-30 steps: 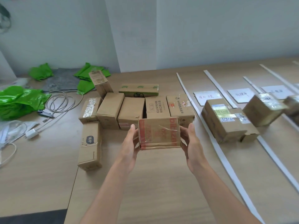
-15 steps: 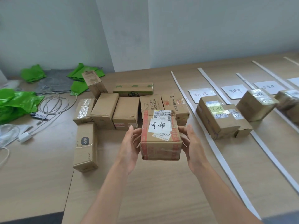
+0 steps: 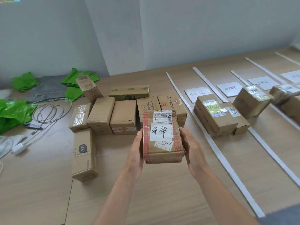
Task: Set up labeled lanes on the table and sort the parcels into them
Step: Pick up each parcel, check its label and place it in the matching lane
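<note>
With the left hand (image 3: pixel 136 152) and right hand (image 3: pixel 191 148) clasping the parcel (image 3: pixel 162 138) above the table (image 3: pixel 162 192), read its handwritten label (image 3: pixel 161 131), then match its lane (image 3: pixel 199 159).

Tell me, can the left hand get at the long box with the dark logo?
Probably not yet: the left hand holds the labelled parcel with the right hand. Otherwise the way to the long box looks free.

The parcel (image 3: pixel 163 137) hides fingertips on my left hand (image 3: pixel 135 153) and right hand (image 3: pixel 192 150). A blurred box (image 3: pixel 287 93) by the desk's (image 3: pixel 162 192) right edge is cropped.
</note>
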A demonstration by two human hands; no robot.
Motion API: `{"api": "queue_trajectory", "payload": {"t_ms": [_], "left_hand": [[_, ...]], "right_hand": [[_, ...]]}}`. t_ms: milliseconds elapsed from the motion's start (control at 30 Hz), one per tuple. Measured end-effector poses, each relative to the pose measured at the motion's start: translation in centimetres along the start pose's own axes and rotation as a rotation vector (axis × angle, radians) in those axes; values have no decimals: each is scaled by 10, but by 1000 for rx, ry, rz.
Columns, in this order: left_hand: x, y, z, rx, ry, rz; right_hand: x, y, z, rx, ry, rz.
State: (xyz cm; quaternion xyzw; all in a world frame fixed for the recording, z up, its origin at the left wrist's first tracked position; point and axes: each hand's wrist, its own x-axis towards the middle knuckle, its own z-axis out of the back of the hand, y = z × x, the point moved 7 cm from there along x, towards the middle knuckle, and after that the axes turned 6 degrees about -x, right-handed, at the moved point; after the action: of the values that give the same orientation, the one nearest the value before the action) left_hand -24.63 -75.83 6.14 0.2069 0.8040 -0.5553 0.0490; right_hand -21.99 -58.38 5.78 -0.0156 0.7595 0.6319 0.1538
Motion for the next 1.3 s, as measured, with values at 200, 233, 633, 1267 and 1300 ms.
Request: {"api": "queue_trajectory", "payload": {"t_ms": [200, 233, 633, 1267, 1300], "left_hand": [[9, 7, -35, 71, 113, 9], [9, 8, -44, 76, 134, 11], [-2, 56, -217, 117, 348, 46], [19, 168, -501, 154, 545, 94], [25, 174, -515, 150, 547, 100]], "right_hand": [[-12, 5, 29, 39, -72, 0], [-16, 7, 38, 44, -91, 0], [-79, 38, 206, 138, -326, 26], [-135, 78, 492, 152, -591, 55], [-133, 80, 506, 157, -602, 58]]}}
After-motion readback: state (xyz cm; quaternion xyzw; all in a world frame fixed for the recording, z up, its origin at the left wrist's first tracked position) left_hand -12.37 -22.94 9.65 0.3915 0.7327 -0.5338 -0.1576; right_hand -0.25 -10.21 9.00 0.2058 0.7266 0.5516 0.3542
